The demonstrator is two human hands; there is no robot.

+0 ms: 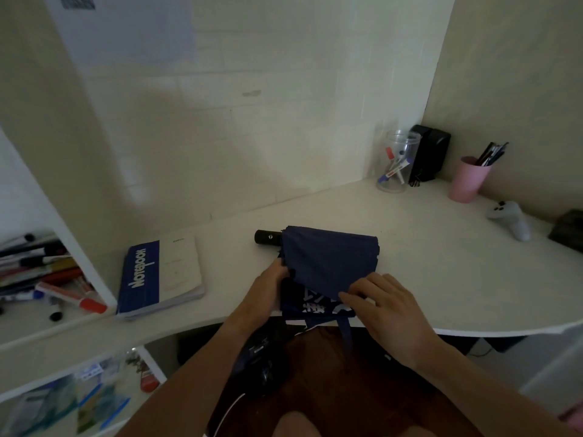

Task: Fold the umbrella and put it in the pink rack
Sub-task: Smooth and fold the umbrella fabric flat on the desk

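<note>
The collapsed navy-blue fabric umbrella (328, 263) lies on the white tabletop (441, 272) right at its near edge, its black cylindrical handle (267, 238) pointing left and away from me. The loose canopy is spread in flat panels, not yet rolled, and a lower panel with white lettering and the closing strap (345, 332) hang over the tabletop's edge toward my lap.

My left hand (268, 288) grips the bunched cloth at the umbrella's left side, fingers curled into the folds. My right hand (381, 305) lies on the canopy's near right corner with fingers fairly straight, pressing the panel flat; it clamps on nothing.

To do this step well, I judge I should keep my left grip as the anchor, smooth each panel in one direction with my right hand, then roll the cloth tight round the shaft and bring the strap up to fasten it. The overhanging part needs pulling back onto the tabletop first, or it may drag the folds loose.

There is open tabletop behind and to the right of the umbrella. A blue-and-white notebook (161, 275) lies near on the left, apart from the handle. Farther right stand a clear plastic jar of markers (396, 162), a pink cup holding pens (468, 179) and a white controller (509, 219), all well apart. I cannot say whether that pink cup is the rack meant; no other pink holder is plainly in view.
</note>
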